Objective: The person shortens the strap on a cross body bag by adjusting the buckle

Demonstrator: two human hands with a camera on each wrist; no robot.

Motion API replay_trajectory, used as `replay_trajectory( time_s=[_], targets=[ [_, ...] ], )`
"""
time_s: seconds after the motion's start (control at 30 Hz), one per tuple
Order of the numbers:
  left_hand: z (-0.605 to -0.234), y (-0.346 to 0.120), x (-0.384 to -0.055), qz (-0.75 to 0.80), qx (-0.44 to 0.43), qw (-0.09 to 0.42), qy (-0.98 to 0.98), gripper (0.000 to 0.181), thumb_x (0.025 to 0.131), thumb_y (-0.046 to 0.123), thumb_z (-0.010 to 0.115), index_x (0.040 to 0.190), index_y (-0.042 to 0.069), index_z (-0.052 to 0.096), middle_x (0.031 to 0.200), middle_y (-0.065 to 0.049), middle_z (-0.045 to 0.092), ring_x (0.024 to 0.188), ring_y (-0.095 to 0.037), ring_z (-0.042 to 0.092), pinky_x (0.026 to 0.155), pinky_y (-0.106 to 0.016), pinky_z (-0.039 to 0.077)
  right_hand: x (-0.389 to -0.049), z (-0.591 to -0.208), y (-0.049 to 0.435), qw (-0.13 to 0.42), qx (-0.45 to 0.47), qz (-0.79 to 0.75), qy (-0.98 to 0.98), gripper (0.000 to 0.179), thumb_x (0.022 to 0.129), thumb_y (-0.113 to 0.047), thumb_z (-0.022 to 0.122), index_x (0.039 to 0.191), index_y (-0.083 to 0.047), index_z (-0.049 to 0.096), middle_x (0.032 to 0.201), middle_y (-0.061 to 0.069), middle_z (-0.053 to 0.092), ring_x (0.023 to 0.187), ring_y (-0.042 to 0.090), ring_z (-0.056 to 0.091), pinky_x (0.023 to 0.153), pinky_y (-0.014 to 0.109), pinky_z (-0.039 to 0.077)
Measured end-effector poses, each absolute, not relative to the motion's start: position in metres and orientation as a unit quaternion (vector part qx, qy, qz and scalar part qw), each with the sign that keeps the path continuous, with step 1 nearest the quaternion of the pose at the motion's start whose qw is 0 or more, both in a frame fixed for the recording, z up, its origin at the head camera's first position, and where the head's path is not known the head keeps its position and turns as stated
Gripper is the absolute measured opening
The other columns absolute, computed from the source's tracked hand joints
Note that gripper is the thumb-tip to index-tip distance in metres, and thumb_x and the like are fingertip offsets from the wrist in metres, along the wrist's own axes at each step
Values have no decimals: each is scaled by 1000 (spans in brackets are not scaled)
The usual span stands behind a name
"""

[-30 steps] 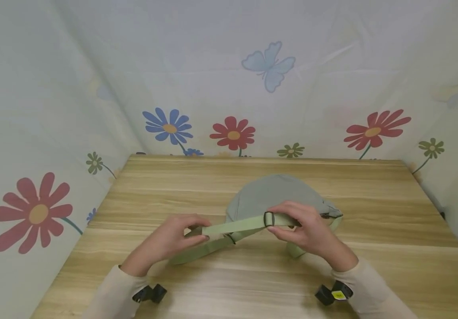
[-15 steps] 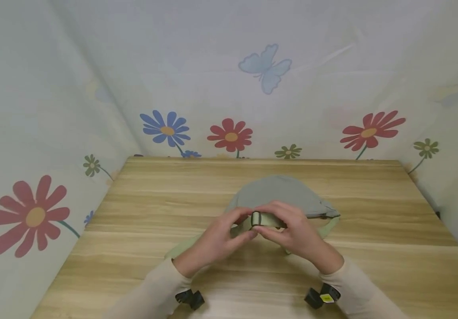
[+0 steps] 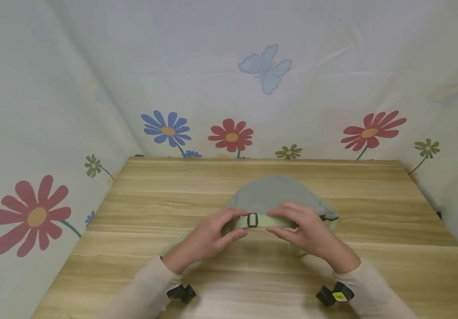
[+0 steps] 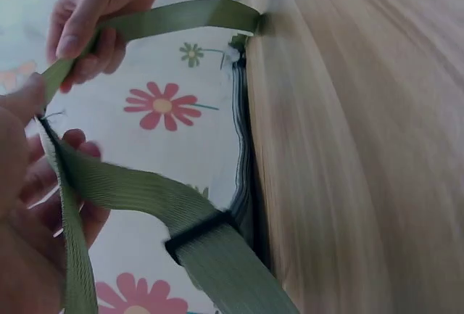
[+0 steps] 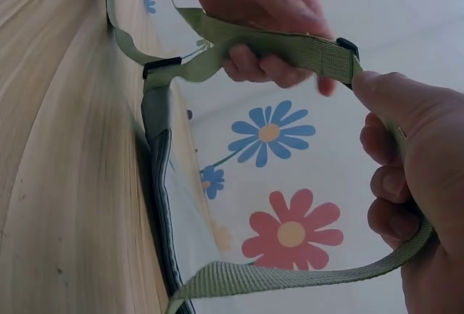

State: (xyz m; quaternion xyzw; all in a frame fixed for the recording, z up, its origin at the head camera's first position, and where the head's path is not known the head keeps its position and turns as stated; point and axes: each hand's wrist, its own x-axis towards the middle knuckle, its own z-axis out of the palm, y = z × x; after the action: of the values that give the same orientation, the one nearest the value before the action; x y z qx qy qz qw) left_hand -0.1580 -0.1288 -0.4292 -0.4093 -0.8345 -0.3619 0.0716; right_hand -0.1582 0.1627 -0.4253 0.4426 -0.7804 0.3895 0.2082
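Note:
A grey waist bag [image 3: 278, 191] lies on the table with its light green webbing strap [image 3: 278, 221] raised in front of it. On the strap, a black slider buckle [image 3: 252, 220] shows between my two hands. My left hand [image 3: 213, 232] pinches the strap between thumb and fingers right beside the slider. To the slider's right, my right hand [image 3: 310, 230] grips the strap, thumb below and fingers above. A second black slider [image 4: 199, 234] shows lower on the strap in the left wrist view. The bag's zipper edge [image 5: 163, 212] faces me in the right wrist view.
The wood-grain table [image 3: 165, 190] reaches back to a white curtain [image 3: 197, 57] printed with flowers and a butterfly. Small black wrist cameras [image 3: 181, 293] hang under both sleeves. Part of the strap trails left under my left forearm.
My left hand has moved right along the strap to the slider. The slider shifted left, and my right hand met the left there, then drew back right along the strap.

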Motion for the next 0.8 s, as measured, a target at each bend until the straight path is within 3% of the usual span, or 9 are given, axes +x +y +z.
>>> replay_trajectory(
  time_s=[0.23,0.57,0.8],
  targets=[
    [-430,-122,-159,-402,-423,108,-805,30,101,14,77,129,9,66,111,-2,79,93,-8,71,84,-25,62,-155,-427,153,220,441,416,-764,21,98,-19,82,117,-13,76,102,-1,75,80,6,63,69,16,51],
    [-426,-123,-159,-428,-409,84,-801,30,98,13,80,126,11,69,117,-2,79,110,-16,75,99,-34,62,-153,-423,149,208,431,417,-772,33,89,-4,88,117,-14,76,103,-2,76,82,7,65,71,17,52],
    [-421,-121,-158,-428,-403,64,-807,27,100,17,80,125,13,70,117,0,78,112,-15,73,100,-36,61,-155,-421,143,218,454,408,-762,19,101,-24,79,117,-13,76,100,-2,74,77,6,59,68,17,49]
  ],
)
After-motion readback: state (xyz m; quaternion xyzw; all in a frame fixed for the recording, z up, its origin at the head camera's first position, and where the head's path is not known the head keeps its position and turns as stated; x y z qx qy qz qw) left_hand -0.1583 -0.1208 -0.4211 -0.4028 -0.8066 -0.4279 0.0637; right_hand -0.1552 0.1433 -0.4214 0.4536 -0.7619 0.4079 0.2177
